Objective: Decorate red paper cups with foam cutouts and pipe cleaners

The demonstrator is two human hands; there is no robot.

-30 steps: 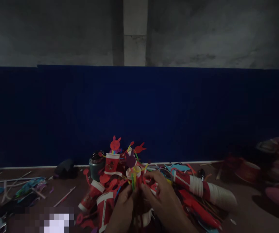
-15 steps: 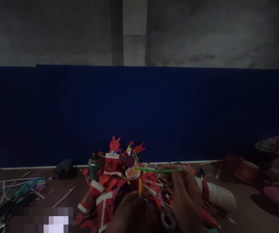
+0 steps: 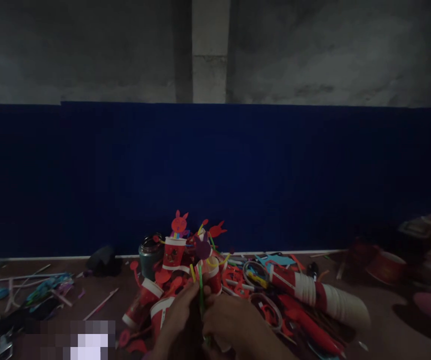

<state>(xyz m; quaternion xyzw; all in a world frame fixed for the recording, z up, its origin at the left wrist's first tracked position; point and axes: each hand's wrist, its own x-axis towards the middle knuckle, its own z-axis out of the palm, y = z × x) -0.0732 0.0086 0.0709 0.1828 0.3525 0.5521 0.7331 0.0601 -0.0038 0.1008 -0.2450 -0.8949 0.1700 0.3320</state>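
In front of the cup pile, my left hand (image 3: 180,317) is closed, with a yellow straw (image 3: 192,272) standing up from its fingers. My right hand (image 3: 236,320) is close beside it, fingers curled in at a thin green straw (image 3: 201,290) that stands upright between the two hands. Their fingers hide the lower ends of both straws. Just behind is a red-and-white paper cup (image 3: 211,275) with a purple rabbit-head cutout (image 3: 202,247) and yellow arms. Another paper cup (image 3: 174,252) bears a red rabbit face (image 3: 178,224).
A nested stack of paper cups (image 3: 335,302) lies on its side at the right, by a red packet (image 3: 315,330). Tape rolls (image 3: 268,310) and red cutouts lie among the pile. A dark jar (image 3: 150,260) stands behind. Loose straws (image 3: 101,304) are at left. A blue panel (image 3: 215,175) closes off the back.
My right hand swung out to the right with the green straw lying level, then came back beside my left hand, the straw now upright. My left hand stayed near the middle with the yellow straw.
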